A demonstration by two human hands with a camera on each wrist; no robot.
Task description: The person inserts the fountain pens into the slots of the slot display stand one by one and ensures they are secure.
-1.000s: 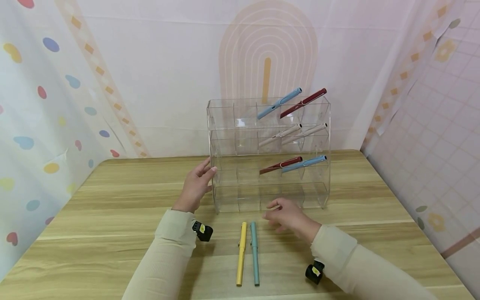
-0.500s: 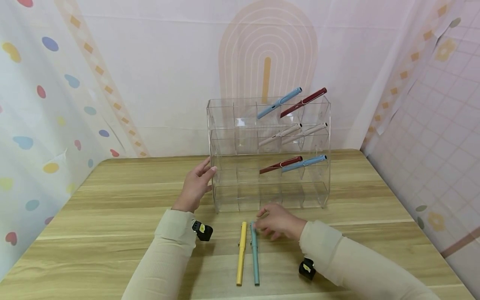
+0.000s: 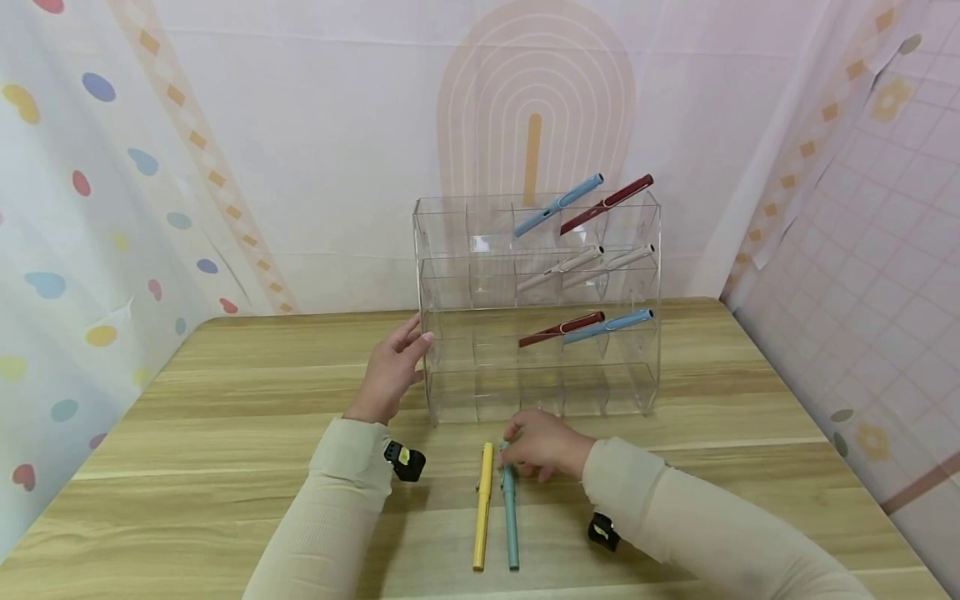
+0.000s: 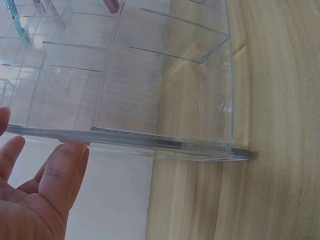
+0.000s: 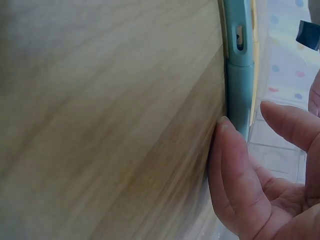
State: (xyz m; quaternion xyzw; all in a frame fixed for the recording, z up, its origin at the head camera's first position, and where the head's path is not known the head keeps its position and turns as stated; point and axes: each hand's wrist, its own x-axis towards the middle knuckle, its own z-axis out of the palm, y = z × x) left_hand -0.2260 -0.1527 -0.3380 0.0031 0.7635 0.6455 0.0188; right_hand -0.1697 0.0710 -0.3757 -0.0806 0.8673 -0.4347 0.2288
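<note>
A teal pen (image 3: 511, 517) lies on the table beside a yellow pen (image 3: 483, 508). My right hand (image 3: 546, 443) is at the far end of the teal pen. In the right wrist view, fingertips (image 5: 227, 131) rest along one side of the teal pen (image 5: 240, 90), while the thumb stands apart on the other side. My left hand (image 3: 389, 371) touches the left side of a clear acrylic pen rack (image 3: 495, 367). The left wrist view has nearly straight fingers (image 4: 62, 175) against the rack's side panel (image 4: 135, 139).
Several capped pens lean in the rack's right-hand compartments: light blue (image 3: 558, 206) and dark red (image 3: 606, 205) on top, two whitish pens (image 3: 562, 268) below, then dark red (image 3: 561, 330) and light blue (image 3: 609, 326). A patterned curtain (image 3: 337, 167) hangs behind the wooden table (image 3: 247, 392).
My right hand has moved left and slightly down from in front of the rack to the teal pen's far end. The left hand has stayed at the rack's side.
</note>
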